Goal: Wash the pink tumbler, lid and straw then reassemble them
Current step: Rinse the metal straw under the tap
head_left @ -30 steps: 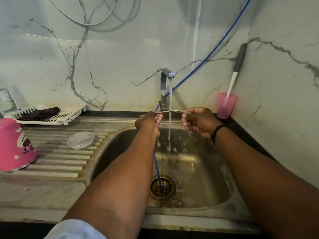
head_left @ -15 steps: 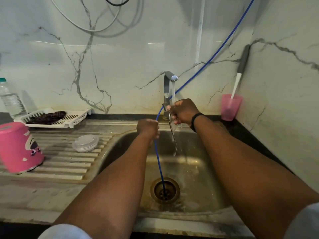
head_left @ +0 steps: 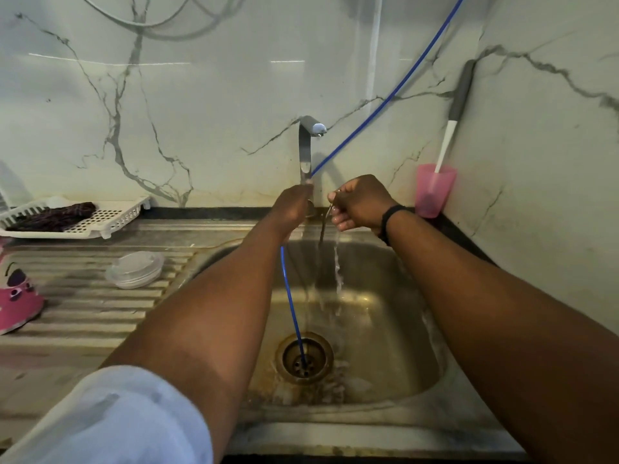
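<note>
My right hand (head_left: 363, 202) pinches the top of the thin clear straw (head_left: 322, 231), which hangs straight down over the sink (head_left: 378, 393). Water trickles off that hand into the basin. My left hand (head_left: 293, 207) is closed at the foot of the tap (head_left: 306, 145), around its handle; the handle is mostly hidden by the fingers. No stream leaves the spout. The clear lid (head_left: 135, 269) lies on the ribbed drainboard (head_left: 83, 316). The pink tumbler (head_left: 16, 303) stands upside down at the left edge, partly cut off.
A blue tube (head_left: 291, 296) runs from the upper right wall down into the drain (head_left: 304, 358). A pink cup (head_left: 433, 190) holding a brush stands in the right corner. A white perforated tray (head_left: 100, 217) with a dark cloth sits at the back left.
My left hand has moved up to the foot of the tap, and the stream from the spout has stopped. My right hand has shifted right, with the straw hanging down.
</note>
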